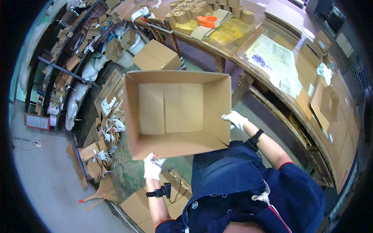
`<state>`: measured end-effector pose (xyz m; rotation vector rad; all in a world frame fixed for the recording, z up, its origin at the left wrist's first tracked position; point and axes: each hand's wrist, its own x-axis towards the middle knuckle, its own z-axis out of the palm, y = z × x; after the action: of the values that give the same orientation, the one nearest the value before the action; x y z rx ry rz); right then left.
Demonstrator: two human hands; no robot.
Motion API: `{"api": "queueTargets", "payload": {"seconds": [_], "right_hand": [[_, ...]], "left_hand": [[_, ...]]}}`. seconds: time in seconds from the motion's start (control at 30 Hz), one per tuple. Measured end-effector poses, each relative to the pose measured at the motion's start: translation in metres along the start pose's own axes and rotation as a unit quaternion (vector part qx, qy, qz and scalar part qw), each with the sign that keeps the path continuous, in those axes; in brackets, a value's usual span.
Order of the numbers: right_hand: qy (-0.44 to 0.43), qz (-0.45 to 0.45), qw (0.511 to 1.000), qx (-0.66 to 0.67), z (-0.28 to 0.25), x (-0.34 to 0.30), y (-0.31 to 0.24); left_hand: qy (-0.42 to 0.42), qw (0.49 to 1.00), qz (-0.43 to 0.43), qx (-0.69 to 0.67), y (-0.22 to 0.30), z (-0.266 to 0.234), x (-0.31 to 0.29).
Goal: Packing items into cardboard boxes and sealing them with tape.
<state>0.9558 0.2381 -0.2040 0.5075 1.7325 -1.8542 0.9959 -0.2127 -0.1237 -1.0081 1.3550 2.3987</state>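
Observation:
An open cardboard box [176, 141] is held up in front of my body, its inside facing up and nothing lying in it. My left hand [153, 167], in a white glove, grips the near wall close to its left corner. On the right side my right hand [234, 119], also gloved in white, is closed on the box's right wall. Both hands have their fingers partly hidden by the cardboard. Each wrist wears a black strap.
A wooden workbench [229, 54] runs along the right, carrying paper rolls [186, 15], an orange tape dispenser [207, 21] and cardboard sheets. Scrap cardboard [108, 128] is heaped left, beside shelves [58, 66]. A closed carton [157, 55] stands beyond the box; a broom [105, 190] lies lower left.

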Motion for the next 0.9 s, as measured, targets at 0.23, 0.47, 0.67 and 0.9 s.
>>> {"api": "queueTargets", "payload": {"seconds": [0.23,0.47,0.67,0.9], "right_hand": [[-0.094,-0.024,0.995,-0.005,0.073,0.192,-0.170],[-0.032,-0.077,0.992,0.091,0.137,0.364,-0.342],[-0.054,-0.050,0.982,0.174,0.166,0.477,-0.416],[-0.171,0.006,0.966,0.191,0.124,0.447,-0.369]], "left_hand": [[-0.004,0.971,0.165,0.171,0.232,0.063,0.197],[-0.024,0.950,0.221,0.218,0.322,0.244,0.393],[-0.093,0.908,0.254,0.319,0.282,0.283,0.510],[0.071,0.658,0.473,0.582,0.285,0.310,0.511]]}}
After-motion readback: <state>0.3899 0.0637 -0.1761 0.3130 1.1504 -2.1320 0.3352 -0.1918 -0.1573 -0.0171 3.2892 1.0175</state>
